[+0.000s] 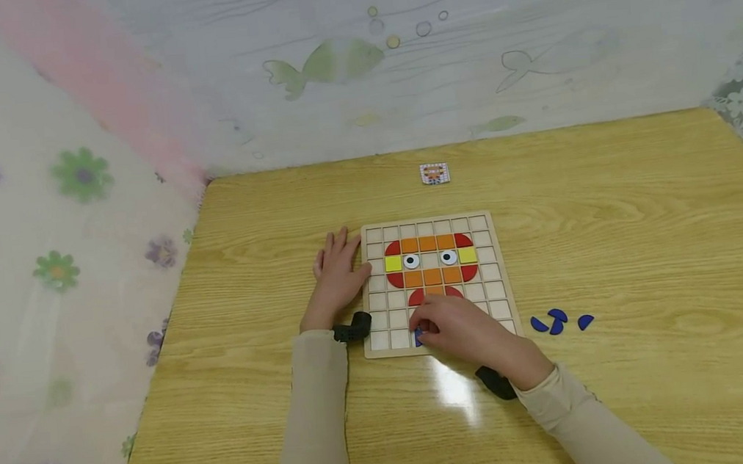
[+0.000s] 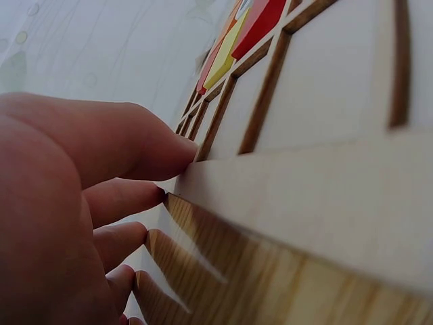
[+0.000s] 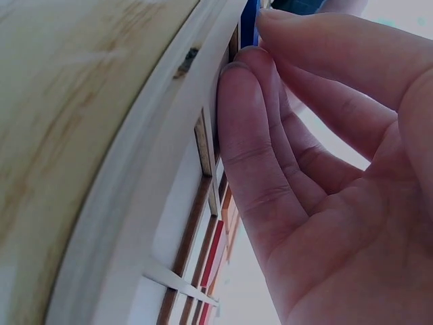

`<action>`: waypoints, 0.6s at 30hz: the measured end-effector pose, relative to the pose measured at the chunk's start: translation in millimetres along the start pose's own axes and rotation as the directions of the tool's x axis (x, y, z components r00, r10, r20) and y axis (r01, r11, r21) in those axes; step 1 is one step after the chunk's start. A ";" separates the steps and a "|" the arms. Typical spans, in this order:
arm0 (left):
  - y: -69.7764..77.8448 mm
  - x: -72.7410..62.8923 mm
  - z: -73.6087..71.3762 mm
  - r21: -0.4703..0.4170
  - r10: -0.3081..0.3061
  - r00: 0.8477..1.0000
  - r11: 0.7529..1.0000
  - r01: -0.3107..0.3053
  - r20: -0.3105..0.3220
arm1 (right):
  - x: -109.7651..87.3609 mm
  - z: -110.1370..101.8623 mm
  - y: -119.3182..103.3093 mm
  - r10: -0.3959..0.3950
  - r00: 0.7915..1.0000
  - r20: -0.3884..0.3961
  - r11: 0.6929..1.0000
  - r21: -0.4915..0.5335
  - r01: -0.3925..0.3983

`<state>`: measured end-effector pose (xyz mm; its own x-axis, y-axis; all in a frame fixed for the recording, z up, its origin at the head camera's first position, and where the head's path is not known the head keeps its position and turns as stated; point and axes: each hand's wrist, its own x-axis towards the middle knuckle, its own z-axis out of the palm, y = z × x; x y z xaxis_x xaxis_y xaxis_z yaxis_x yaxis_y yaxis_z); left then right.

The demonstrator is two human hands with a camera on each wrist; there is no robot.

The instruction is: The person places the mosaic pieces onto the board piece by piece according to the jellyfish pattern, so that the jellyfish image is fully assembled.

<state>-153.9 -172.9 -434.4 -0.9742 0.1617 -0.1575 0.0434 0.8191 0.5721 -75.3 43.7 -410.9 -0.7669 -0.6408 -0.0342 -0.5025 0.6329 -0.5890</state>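
A wooden grid board (image 1: 382, 357) lies on the table with square cells. Orange squares (image 1: 427, 243), red quarter-round tiles (image 1: 395, 280), yellow squares (image 1: 393, 263) and two eye discs (image 1: 448, 258) fill some cells. At the board's left edge rests my left hand (image 1: 339, 277), fingers spread on the table and thumb against the rim, as the left wrist view also shows. My right hand (image 1: 462, 327) pinches a blue tile (image 1: 418, 338) over a cell near the board's front edge. Only part of that tile shows; the fingers hide the rest.
Several blue half-round tiles (image 1: 557, 326) lie on the table right of the board. A small picture card (image 1: 435, 174) with a tile pattern lies behind it. A curtain printed with fish (image 1: 343, 61) hangs at the table's far edge.
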 end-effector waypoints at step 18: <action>0.1 -1.0 -0.9 -0.013 0.005 1.000 1.000 -0.005 0.001 | -1.4 -4.8 2.9 0.009 1.000 -0.004 1.000 0.014 -0.009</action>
<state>-153.1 -173.4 -433.5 -0.9738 0.1666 -0.1551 0.0459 0.8111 0.5831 -77.6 48.5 -408.7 -0.7732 -0.6331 -0.0365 -0.4899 0.6329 -0.5996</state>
